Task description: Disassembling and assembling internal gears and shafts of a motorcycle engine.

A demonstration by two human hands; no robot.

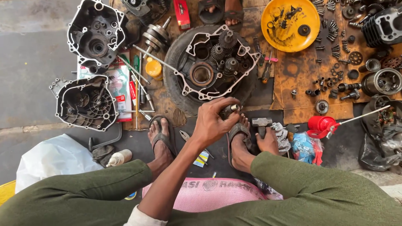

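My left hand [212, 122] reaches forward between my knees and grips a small dark metal part [230, 110] with a shiny end, just below the tyre. My right hand [268, 141] rests low beside my right foot [239, 144], partly hidden behind my right knee, closed on the handle of a steel hammer [261, 122] whose head points up. An open engine crankcase [209, 62] with several gears lies on a black tyre [173, 83] straight ahead of both hands.
Two crankcase covers [96, 33] [86, 102] lie to the left. A yellow bowl [289, 25], several bolts on brown cardboard [301, 79], a cylinder [383, 81] and a red oil can [320, 124] lie to the right. Another person's sandalled feet [226, 12] are at the top.
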